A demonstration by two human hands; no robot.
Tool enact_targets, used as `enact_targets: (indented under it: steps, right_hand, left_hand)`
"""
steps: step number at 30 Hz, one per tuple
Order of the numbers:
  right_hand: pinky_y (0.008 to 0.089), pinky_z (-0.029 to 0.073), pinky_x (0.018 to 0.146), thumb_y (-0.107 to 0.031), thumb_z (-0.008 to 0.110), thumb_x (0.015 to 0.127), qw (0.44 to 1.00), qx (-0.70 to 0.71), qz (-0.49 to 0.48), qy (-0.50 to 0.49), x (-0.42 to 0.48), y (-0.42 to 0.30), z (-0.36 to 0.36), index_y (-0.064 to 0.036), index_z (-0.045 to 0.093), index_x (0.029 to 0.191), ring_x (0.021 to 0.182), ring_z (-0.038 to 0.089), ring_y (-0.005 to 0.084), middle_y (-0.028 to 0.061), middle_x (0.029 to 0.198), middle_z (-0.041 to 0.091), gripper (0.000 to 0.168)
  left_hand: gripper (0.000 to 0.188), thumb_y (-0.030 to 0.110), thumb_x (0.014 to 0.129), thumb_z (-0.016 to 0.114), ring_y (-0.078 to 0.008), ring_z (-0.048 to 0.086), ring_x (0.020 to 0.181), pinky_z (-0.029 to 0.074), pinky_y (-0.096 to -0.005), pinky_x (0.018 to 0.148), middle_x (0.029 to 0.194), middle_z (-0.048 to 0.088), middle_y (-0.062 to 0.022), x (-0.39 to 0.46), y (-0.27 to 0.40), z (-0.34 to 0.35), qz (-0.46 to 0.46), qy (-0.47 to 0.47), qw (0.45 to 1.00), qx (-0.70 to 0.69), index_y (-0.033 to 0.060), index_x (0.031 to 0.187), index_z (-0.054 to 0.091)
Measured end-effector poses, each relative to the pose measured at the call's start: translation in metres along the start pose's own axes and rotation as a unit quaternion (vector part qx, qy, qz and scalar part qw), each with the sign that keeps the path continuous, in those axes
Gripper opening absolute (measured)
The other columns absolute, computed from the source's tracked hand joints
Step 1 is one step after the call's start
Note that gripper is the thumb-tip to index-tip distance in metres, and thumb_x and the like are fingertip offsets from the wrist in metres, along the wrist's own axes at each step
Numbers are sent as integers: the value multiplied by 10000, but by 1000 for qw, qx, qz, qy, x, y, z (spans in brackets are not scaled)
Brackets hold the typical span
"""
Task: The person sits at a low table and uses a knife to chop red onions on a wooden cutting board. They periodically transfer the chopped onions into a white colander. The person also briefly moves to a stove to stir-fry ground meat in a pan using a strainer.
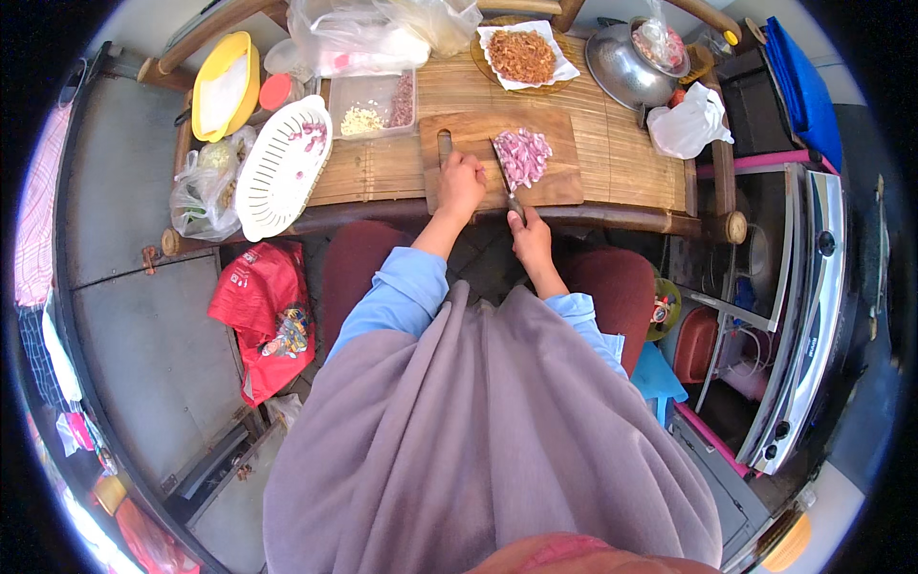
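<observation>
A wooden cutting board (566,154) lies at the table's front edge, with a slot in its left part. On it, right of the middle, is a pile of chopped shallots (523,159), purple and white. My right hand (531,235) grips the handle of a kitchen knife (504,170) at the board's near edge. The blade points away from me along the pile's left side. My left hand (461,183) is over the board, left of the knife, below the slot. Its fingers are curled in, and the palm side is hidden, so I cannot see whether it holds anything.
Left on the bamboo table (631,168) are a white slotted basket (269,188) with shallot pieces, a yellow tub (251,86) and a plastic container (373,93) of chopped ingredients. Fried shallots (521,56) on paper stand behind the board. A metal colander (609,64) and white bag (685,128) are right.
</observation>
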State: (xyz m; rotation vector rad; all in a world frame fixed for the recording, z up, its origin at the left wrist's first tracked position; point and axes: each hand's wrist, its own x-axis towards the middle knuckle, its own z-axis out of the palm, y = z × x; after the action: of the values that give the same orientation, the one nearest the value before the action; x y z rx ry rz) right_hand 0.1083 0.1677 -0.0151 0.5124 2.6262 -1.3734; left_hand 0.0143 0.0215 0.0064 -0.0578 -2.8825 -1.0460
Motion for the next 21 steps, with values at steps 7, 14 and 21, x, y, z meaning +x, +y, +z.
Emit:
enact_targets:
  steps: [7, 14, 21]
  right_hand:
    - [370, 435, 546, -306, 555, 889, 997, 7, 38, -73, -9, 3, -4, -21, 565, 1057, 596, 551, 255, 141, 689, 568, 331]
    - [386, 455, 589, -310, 563, 884, 998, -11, 54, -43, -8, 8, -15, -40, 531, 1167, 632, 568, 269, 160, 746, 601, 392]
    - [480, 453, 829, -291, 545, 881, 990, -109, 25, -86, -22, -27, -31, -70, 473, 1237, 973, 579, 432, 253, 1028, 617, 425]
  left_hand:
    - [120, 71, 724, 645, -367, 560, 901, 465, -436, 785, 898, 562, -148, 2, 1, -5, 0, -11, 999, -37, 80, 841, 620]
    - [124, 38, 715, 623, -319, 555, 919, 472, -427, 757, 917, 556, -102, 0, -6, -3, 104, 1, 995, -6, 97, 823, 623]
    - [54, 96, 703, 686, -310, 565, 870, 469, -399, 765, 885, 582, -94, -6, -12, -6, 105, 25, 994, -34, 98, 752, 663]
